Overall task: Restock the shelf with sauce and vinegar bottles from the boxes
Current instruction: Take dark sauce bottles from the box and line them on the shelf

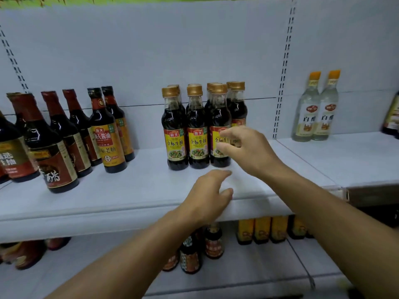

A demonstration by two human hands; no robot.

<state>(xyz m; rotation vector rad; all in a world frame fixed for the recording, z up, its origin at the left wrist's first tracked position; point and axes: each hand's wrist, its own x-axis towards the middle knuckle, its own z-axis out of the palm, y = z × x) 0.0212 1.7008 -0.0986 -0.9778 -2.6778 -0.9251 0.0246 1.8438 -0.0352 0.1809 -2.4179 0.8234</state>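
Relation: we see the right hand (244,147) at frame centre, nearer than the left hand (210,195), fingers loosely spread, holding nothing, against the rightmost front soy sauce bottle (219,134) | Bottle: upright, long axis vertical, on the shelf (129,190) | Look: dark liquid, gold cap, yellow label | Left hand: relaxed, empty, below centre.

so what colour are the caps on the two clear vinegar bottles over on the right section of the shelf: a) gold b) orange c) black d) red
b: the two clear vinegar bottles stand side by side on the right shelf section, and both have orange caps; the gold caps belong to the dark soy sauce bottles in the middle.
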